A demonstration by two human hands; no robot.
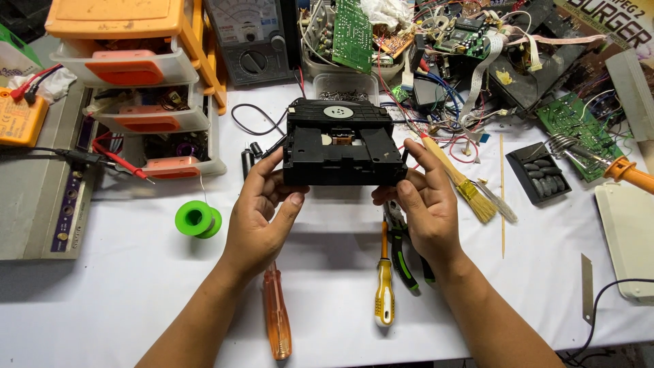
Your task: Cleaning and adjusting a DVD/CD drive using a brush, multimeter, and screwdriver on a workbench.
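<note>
Head view: both hands are lifting the drive (343, 143) over the table (136, 286). Left hand (262, 215) and right hand (422, 204) are pinching its near corners, long axis running between the fingers, both equally near.

White table (136, 300), 2 screwdrivers (277, 313), pliers (403, 252), green solder spool (197, 219), brush (460, 180), drawer unit (146, 82)

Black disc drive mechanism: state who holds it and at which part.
Both hands hold the black disc drive mechanism above the table: the left hand grips its front left corner, the right hand its front right corner.
</note>
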